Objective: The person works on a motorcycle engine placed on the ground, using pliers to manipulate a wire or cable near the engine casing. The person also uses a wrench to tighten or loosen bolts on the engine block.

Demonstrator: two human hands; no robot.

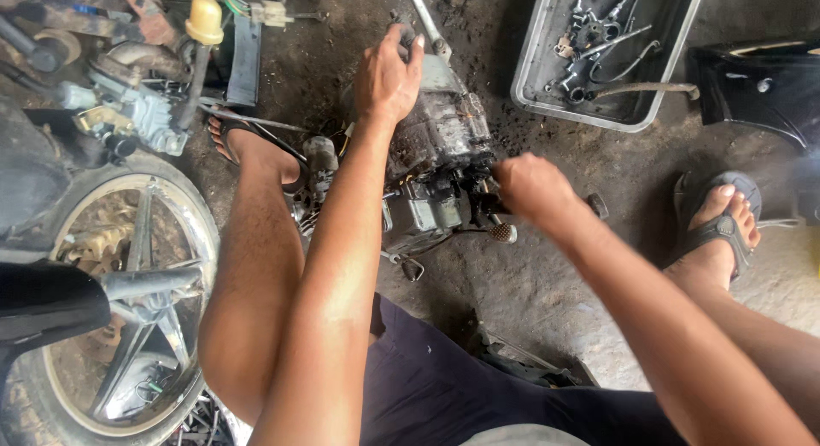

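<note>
I see a grimy grey engine block (436, 168) sitting on the dirty concrete floor (530, 284) between my two feet, its casing caked in dark oil, with thin wires and a small round-ended lever (502, 232) sticking out at its lower right. It lies close in front of my knees, near the middle of the view.

My left arm stretches straight forward and slightly up the frame, crossing over my left knee. My left hand (389, 74) rests palm down on the far top of the engine block, fingers curled over its upper edge and thumb spread to the right; it is pressed onto the casing rather than wrapped round anything.

My right arm comes in from the lower right, bent at the wrist. My right hand (534, 190) is drawn together in a loose fist at the block's right side, touching the dark fittings there; I cannot tell what, if anything, it grips.

A grey metal tray (547, 104) of spanners and sockets lies on the floor beyond, to the right. A motorcycle wheel (128, 284) stands at my left.
</note>
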